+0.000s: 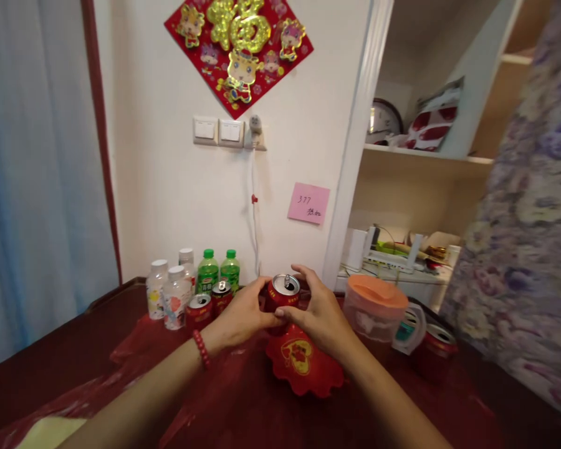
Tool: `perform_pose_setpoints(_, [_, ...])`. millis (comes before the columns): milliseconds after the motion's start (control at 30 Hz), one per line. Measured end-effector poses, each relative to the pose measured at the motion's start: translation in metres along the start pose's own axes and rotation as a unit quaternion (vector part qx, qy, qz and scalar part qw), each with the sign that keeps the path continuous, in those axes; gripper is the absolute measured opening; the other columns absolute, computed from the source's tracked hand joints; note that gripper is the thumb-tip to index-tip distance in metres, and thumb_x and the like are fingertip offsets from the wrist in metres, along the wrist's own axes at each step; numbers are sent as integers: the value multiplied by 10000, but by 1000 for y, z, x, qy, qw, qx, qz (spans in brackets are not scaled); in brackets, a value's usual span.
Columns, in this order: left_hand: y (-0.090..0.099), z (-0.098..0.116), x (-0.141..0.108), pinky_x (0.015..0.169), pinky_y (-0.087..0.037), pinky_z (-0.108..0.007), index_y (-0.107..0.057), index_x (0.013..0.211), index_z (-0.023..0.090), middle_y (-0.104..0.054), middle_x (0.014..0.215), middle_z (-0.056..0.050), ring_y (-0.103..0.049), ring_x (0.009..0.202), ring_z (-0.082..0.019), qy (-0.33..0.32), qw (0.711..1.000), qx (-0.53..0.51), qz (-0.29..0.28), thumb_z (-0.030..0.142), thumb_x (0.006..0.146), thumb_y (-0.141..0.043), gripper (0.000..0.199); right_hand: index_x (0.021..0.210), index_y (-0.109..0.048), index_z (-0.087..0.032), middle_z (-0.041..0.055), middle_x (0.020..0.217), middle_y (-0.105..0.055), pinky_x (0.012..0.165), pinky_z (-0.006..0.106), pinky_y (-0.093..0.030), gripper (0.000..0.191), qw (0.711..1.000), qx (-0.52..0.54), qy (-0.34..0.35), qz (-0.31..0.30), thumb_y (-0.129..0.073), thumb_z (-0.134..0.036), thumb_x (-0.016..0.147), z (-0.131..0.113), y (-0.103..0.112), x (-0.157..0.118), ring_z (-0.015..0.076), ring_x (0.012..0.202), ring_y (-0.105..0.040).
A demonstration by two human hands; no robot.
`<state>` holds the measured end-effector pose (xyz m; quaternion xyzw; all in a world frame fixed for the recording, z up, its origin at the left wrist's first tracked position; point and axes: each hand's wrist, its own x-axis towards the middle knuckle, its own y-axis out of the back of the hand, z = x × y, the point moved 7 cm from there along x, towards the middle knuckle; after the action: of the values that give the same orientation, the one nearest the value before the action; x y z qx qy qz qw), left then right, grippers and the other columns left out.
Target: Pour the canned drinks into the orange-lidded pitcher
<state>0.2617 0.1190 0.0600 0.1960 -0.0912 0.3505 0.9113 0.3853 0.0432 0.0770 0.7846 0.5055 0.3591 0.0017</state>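
Observation:
A red can (pixel 284 292) with an opened top stands upright between my two hands, just behind a red scalloped dish (pixel 303 365) with a gold pattern. My left hand (pixel 247 312) has its fingers and thumb round the can's left side. A red bead bracelet is on that wrist. At the can's right side is my right hand (pixel 320 312), its thumb against the lower front and its fingers raised and curved behind, apart from the thumb. The can's underside is hidden.
To the left stand white-capped bottles (pixel 175 299), green bottles (pixel 207 272) and two red cans (pixel 199 312). A pitcher with an orange lid (pixel 376 305) and another can (pixel 437 352) are at the right. Red plastic film (pixel 140 349) covers part of the dark table.

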Motion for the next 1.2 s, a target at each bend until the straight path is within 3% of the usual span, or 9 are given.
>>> perform_pose_setpoints(200, [-7, -15, 15, 985, -537, -455, -549, 1240, 168, -703, 1263, -134, -694, 1098, -301, 11, 998, -9, 62, 314, 627, -841, 694, 1317, -564, -203, 122, 1253, -663, 916, 393, -519, 525, 995, -61, -29, 68, -652, -455, 866, 26, 47, -19, 249, 1092, -647])
perform_pose_setpoints(367, [6, -37, 14, 961, -555, -460, -542, 1219, 162, -713, 1246, -147, -703, 1095, -310, 42, 993, -38, 102, 392, 639, -837, 690, 1157, -665, -201, 98, 1119, -705, 810, 377, -489, 253, 927, -352, -113, -63, -576, -303, 944, 65, 47, -53, 273, 998, -683])
perform_pose_setpoints(467, [4, -57, 12, 943, -564, -466, -551, 1205, 148, -715, 1234, -163, -709, 1077, -324, 63, 991, -50, 104, 415, 618, -849, 711, 1048, -699, -164, 127, 1023, -716, 749, 396, -468, 176, 891, -415, -158, -98, -612, -239, 914, 84, 52, -75, 323, 940, -697])
perform_pose_setpoints(533, [-3, -70, 11, 942, -565, -467, -556, 1214, 150, -714, 1237, -162, -708, 1079, -330, 65, 992, -57, 96, 429, 617, -856, 724, 957, -705, -187, 96, 955, -719, 724, 374, -453, 116, 898, -406, -149, -80, -611, -240, 917, 85, 60, -85, 295, 885, -695])
perform_pose_setpoints(667, [-20, -91, 11, 999, -536, -472, -551, 1258, 173, -700, 1274, -147, -680, 1147, -332, 49, 995, -42, 81, 431, 656, -848, 719, 913, -685, -238, 13, 859, -670, 687, 297, -443, 177, 943, -292, 4, 159, -571, -364, 965, 51, 110, -94, 172, 753, -632])
perform_pose_setpoints(767, [-25, -106, 12, 1049, -497, -489, -569, 1252, 177, -691, 1296, -148, -658, 1187, -343, 43, 995, 15, 92, 416, 639, -848, 715, 983, -686, -225, 20, 918, -642, 695, 291, -455, 237, 890, -229, 39, 392, -668, -439, 883, 42, 166, -101, 166, 766, -595])
perform_pose_setpoints(867, [-27, -118, 14, 1063, -479, -495, -575, 1238, 173, -687, 1300, -155, -649, 1200, -352, 40, 993, 48, 100, 430, 635, -829, 703, 1011, -655, -200, 39, 982, -658, 800, 336, -477, 427, 851, -80, -40, 518, -729, -537, 759, 81, 206, -95, 199, 869, -610])
perform_pose_setpoints(967, [-27, -126, 15, 1063, -468, -504, -566, 1233, 167, -683, 1301, -161, -634, 1212, -363, 42, 989, 83, 112, 450, 643, -805, 697, 902, -625, -192, 23, 842, -654, 737, 337, -481, 465, 824, -28, -83, 560, -635, -638, 773, 122, 217, -85, 195, 790, -603])
perform_pose_setpoints(1200, [-33, -136, 16, 1055, -466, -476, -551, 1266, 182, -691, 1291, -136, -635, 1211, -353, 48, 981, 153, 108, 449, 670, -771, 689, 753, -610, -194, -50, 574, -549, 512, 259, -433, 562, 801, 67, -114, 584, -604, -757, 753, 176, 193, -92, 129, 536, -515])
